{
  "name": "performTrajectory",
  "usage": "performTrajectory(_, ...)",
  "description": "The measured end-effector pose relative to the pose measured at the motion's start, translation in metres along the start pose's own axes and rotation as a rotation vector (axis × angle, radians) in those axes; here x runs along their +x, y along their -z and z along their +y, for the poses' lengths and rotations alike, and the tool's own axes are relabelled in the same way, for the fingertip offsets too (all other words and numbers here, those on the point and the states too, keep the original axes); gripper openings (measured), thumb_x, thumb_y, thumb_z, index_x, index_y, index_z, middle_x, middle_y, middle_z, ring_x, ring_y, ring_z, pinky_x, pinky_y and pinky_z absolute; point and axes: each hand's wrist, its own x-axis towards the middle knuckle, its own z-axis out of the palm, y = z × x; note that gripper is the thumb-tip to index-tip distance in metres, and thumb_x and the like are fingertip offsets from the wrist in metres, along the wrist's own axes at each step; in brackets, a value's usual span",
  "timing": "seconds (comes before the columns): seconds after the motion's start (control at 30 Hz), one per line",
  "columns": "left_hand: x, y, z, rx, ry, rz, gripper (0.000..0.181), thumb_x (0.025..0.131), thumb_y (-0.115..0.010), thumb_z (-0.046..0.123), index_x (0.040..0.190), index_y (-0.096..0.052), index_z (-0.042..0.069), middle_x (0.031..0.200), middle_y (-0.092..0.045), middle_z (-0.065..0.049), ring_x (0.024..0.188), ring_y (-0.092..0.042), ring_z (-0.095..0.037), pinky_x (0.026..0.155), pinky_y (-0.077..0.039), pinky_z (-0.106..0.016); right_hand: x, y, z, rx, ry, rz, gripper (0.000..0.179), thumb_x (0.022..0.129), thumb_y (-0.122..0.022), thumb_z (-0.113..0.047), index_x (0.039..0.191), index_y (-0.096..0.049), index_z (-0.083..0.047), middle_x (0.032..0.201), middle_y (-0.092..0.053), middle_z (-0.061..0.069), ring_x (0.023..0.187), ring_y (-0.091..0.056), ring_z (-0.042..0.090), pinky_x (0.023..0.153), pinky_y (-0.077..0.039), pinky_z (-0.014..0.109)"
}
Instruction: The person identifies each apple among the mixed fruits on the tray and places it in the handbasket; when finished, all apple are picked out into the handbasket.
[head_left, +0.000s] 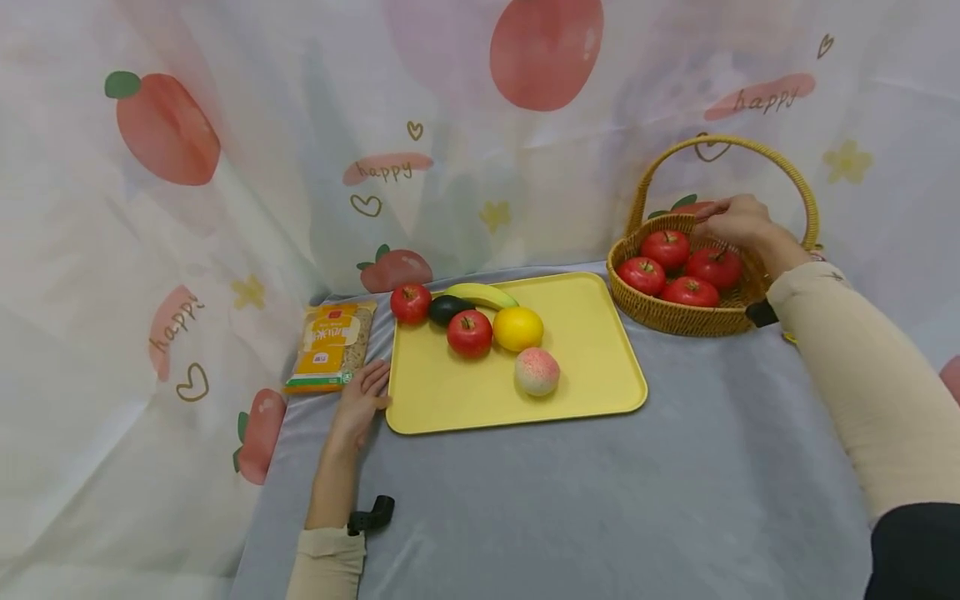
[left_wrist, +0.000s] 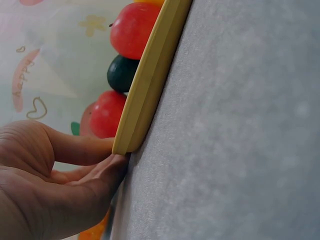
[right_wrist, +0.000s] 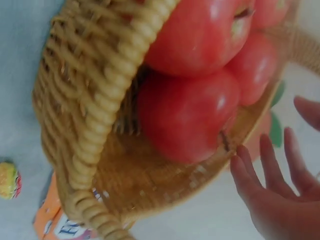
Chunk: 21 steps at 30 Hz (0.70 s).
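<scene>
Pinches the left rim of the yellow tray (head_left: 592, 358) with the left hand (head_left: 362, 398), left of centre in the head view, with thumb against the rim and fingertips just under it in the left wrist view. Holds nothing in the right hand (head_left: 738, 221), at the right of the head view: spreads its fingers loosely apart at the far rim of the wicker basket (head_left: 675, 321), below the arched handle (head_left: 727, 140); appears to touch that rim with a fingertip in the right wrist view. Shows four red apples (head_left: 715, 267) inside the basket, below the right hand. Includes on the tray, from its upper left corner toward the middle, a red apple (head_left: 410, 304), a dark green fruit (head_left: 444, 310), a banana (head_left: 483, 294), another red apple (head_left: 469, 334), a lemon (head_left: 518, 329) and, lower down, a pinkish peach (head_left: 537, 372). Shows a packet of grain (head_left: 326, 346) beside the left hand, on the grey-covered table (head_left: 525, 508).
</scene>
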Motion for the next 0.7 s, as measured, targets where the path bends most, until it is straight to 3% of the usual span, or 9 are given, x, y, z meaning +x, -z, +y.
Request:
performTrajectory(0.13, 0.002, 0.001, 0.001, 0.005, 0.008, 0.001, 0.079, 0.091, -0.049, -0.027, 0.162, -0.026, -0.002, 0.164, -0.035, -0.021, 0.154, -0.033, -0.03, 0.123, -0.032, -0.044, -0.011, -0.003, -0.017, 0.036, 0.018, 0.067, 0.055, 0.098, -0.066, -0.039, 0.139, -0.064, -0.003, 0.142, -0.051, 0.028, 0.133, -0.041, 0.048, 0.104, -0.041, 0.058)
performTrajectory(0.27, 0.003, 0.001, 0.003, 0.006, 0.013, 0.008, 0.079, 0.09, -0.05, -0.027, 0.161, -0.027, -0.002, 0.164, -0.036, -0.02, 0.154, -0.033, -0.029, 0.122, -0.032, -0.044, -0.023, -0.008, -0.036, 0.088, 0.027, 0.123, 0.055, 0.098, -0.067, -0.044, 0.138, -0.066, -0.007, 0.129, -0.062, 0.012, 0.128, -0.048, 0.037, 0.095, -0.046, 0.043)
performTrajectory(0.4, 0.004, 0.001, 0.003, 0.006, 0.011, 0.01, 0.078, 0.091, -0.05, -0.026, 0.161, -0.028, -0.002, 0.164, -0.037, -0.02, 0.154, -0.034, -0.029, 0.122, -0.033, -0.043, -0.032, -0.012, -0.056, 0.185, 0.062, 0.167, 0.046, 0.096, -0.07, -0.043, 0.131, -0.071, -0.014, 0.106, -0.065, -0.015, 0.108, -0.056, 0.014, 0.082, -0.046, 0.023)
performTrajectory(0.53, 0.004, 0.001, 0.003, -0.009, 0.008, 0.011, 0.078, 0.09, -0.048, -0.028, 0.161, -0.027, -0.002, 0.164, -0.036, -0.021, 0.154, -0.034, -0.03, 0.123, -0.032, -0.044, -0.041, -0.019, -0.077, 0.438, 0.103, 0.123, 0.038, 0.096, -0.074, -0.029, 0.127, -0.07, -0.009, 0.099, -0.066, -0.018, 0.088, -0.063, -0.003, 0.075, -0.053, 0.012)
performTrajectory(0.63, 0.003, 0.001, 0.003, -0.013, 0.018, 0.009, 0.079, 0.09, -0.049, -0.028, 0.161, -0.027, -0.002, 0.164, -0.037, -0.02, 0.153, -0.034, -0.029, 0.123, -0.032, -0.043, -0.05, -0.026, -0.092, 0.589, 0.114, 0.041, 0.038, 0.097, -0.073, -0.02, 0.13, -0.065, -0.003, 0.104, -0.067, -0.01, 0.085, -0.069, 0.001, 0.073, -0.059, 0.016)
performTrajectory(0.7, 0.003, 0.002, 0.003, -0.011, 0.024, 0.009, 0.08, 0.09, -0.049, -0.028, 0.161, -0.028, -0.001, 0.163, -0.038, -0.019, 0.153, -0.035, -0.028, 0.122, -0.033, -0.043, -0.055, -0.031, -0.101, 0.616, 0.115, -0.007, 0.038, 0.098, -0.072, -0.02, 0.132, -0.063, -0.003, 0.107, -0.067, -0.007, 0.087, -0.07, 0.003, 0.073, -0.06, 0.018)
